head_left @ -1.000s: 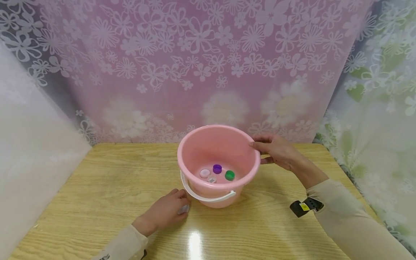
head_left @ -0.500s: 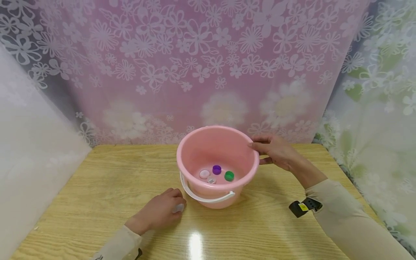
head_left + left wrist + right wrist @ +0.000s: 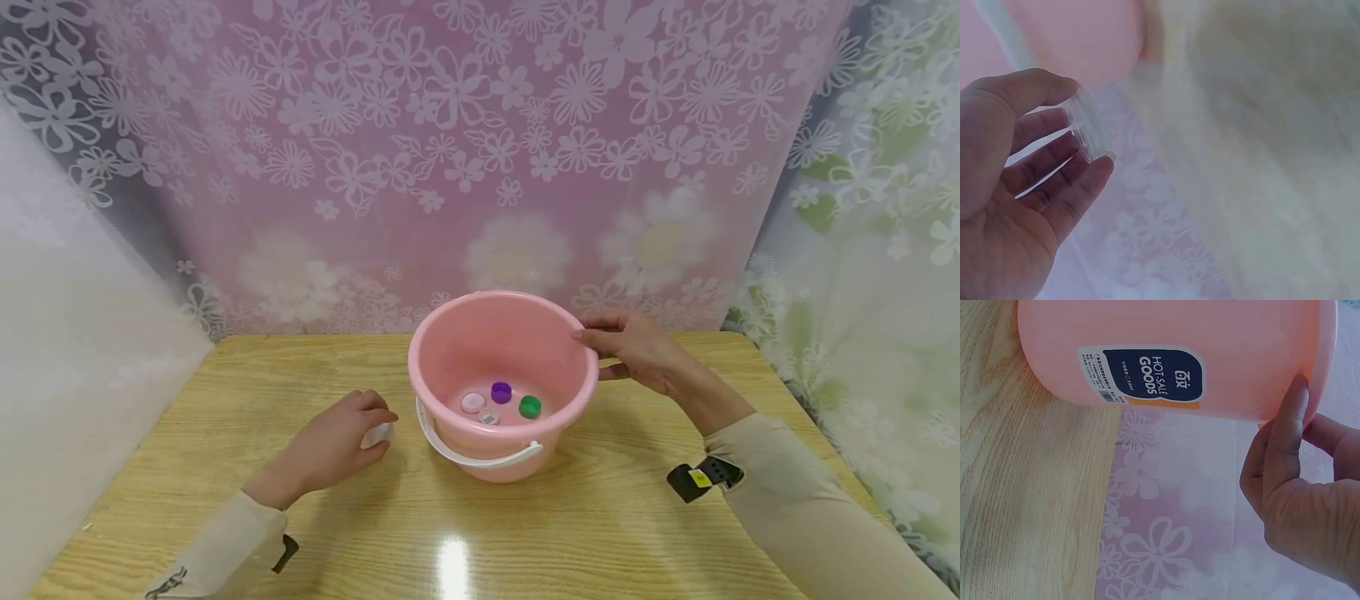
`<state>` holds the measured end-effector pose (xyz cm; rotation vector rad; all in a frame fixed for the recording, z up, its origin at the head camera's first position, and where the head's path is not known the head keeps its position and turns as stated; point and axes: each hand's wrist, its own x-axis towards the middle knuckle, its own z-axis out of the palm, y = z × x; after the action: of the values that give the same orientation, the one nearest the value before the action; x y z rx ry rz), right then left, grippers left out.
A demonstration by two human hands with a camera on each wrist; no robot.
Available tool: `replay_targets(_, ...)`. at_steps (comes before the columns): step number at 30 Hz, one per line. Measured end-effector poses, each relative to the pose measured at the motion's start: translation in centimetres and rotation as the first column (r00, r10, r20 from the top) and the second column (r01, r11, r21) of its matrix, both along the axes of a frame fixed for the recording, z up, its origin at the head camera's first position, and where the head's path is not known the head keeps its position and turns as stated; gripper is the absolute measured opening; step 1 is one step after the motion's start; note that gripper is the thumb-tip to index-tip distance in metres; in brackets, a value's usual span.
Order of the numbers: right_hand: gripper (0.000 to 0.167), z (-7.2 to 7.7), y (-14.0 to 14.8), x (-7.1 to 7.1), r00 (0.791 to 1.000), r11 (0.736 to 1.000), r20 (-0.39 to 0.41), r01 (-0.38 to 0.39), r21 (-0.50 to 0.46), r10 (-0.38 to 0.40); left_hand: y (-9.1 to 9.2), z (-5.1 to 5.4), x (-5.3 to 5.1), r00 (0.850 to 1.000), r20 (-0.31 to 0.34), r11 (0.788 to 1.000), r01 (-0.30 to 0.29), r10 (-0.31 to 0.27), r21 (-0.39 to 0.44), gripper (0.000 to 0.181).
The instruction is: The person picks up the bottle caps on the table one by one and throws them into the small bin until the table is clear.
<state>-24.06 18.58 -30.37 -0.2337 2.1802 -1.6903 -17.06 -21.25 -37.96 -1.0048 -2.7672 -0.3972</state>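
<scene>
A pink bucket (image 3: 502, 450) stands upright on the table, its white handle (image 3: 480, 460) hanging at the front. My right hand (image 3: 637, 350) grips the bucket's rim at the right, thumb over the edge and fingers outside, as the right wrist view also shows. To the left of the bucket, my left hand (image 3: 322, 450) pinches a clear ridged bottle cap (image 3: 1088, 125) between thumb and fingers, apart from the bucket. On the bucket's bottom lie a purple cap (image 3: 501, 392), a green cap (image 3: 530, 407), a white cap (image 3: 472, 402) and a whitish cap (image 3: 489, 417).
The wooden table (image 3: 600, 533) reaches back to a pink flowered curtain (image 3: 450, 167). Pale sheets hang at the left and right sides (image 3: 870, 292). A printed label (image 3: 1154, 378) is stuck on the bucket's outer wall.
My left hand has moved left and away from the bucket, with the clear bottle cap still pinched. My right hand and the bucket have stayed in place.
</scene>
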Motion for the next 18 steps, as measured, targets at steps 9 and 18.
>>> replay_targets(9, 0.054, 0.0, 0.0, 0.0, 1.0, 1.0, -0.009, 0.012, 0.007, -0.012, -0.3, 3.5, -1.4, 0.994, -0.103, 1.0, -0.03, 0.03, 0.0, 0.025)
replay_targets(18, 0.049, -0.1, -0.1, -0.1, 1.0, 1.0, -0.007, 0.015, 0.009, -0.015, 1.0, 7.3, -3.2, 0.977, -0.201, 0.995, -0.049, 0.066, 0.088, 0.025)
